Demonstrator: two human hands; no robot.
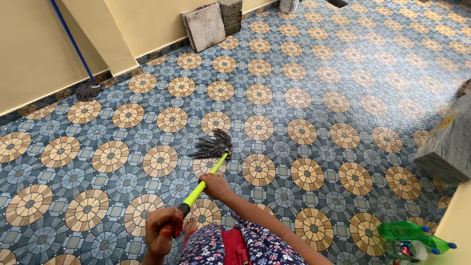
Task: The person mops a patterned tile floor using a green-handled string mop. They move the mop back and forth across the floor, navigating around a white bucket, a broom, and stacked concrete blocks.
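Observation:
I hold a mop with a bright yellow-green handle (pixel 202 185) in both hands. My right hand (pixel 214 186) grips the handle midway along it. My left hand (pixel 163 232) is closed around the black end of the handle, near my body. The dark stringy mop head (pixel 214 145) rests on the patterned tile floor (pixel 314 98) ahead of me, its strands fanned out to the left. My bare foot (pixel 189 226) and floral clothing show at the bottom edge.
A second mop (pixel 87 90) with a blue handle leans on the yellow wall at the left. A stone slab (pixel 205 25) and grey blocks lean at the back. A grey ledge (pixel 446 147) stands right; green plastic bottles (pixel 409 238) lie bottom right.

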